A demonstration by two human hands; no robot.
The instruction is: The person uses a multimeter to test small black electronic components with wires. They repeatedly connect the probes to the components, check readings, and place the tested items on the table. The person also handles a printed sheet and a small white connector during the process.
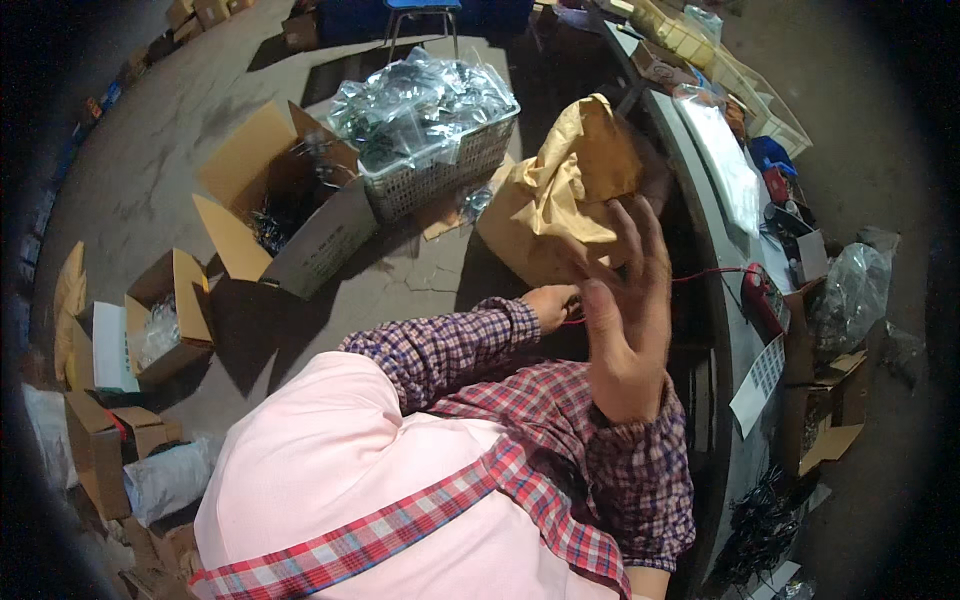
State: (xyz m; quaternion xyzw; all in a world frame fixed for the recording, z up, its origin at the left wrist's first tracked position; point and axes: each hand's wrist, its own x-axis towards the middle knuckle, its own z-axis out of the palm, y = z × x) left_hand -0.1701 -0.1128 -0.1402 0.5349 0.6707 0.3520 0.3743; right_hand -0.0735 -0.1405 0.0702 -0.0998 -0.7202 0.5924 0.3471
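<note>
A large tan paper sack (515,235) stands in front of me on the floor, its top crumpled and folded. My left hand (548,308) is at the near side of the sack, fingers curled closed on a thin red cord (710,272). My right hand (630,300) is raised beside the sack with its fingers spread, its fingertips slightly blurred in front of the sack's side. The cord passes behind my right hand and runs toward a red object (762,298) on the table edge. Part of the cord between my hands is hidden.
A grey plastic basket (440,165) heaped with clear bags stands beyond the sack. Open cardboard boxes (325,240) sit to the left. Along my right runs a long table (735,370) with papers, plastic film and a pale crate (765,105). A blue chair (422,5) stands far off.
</note>
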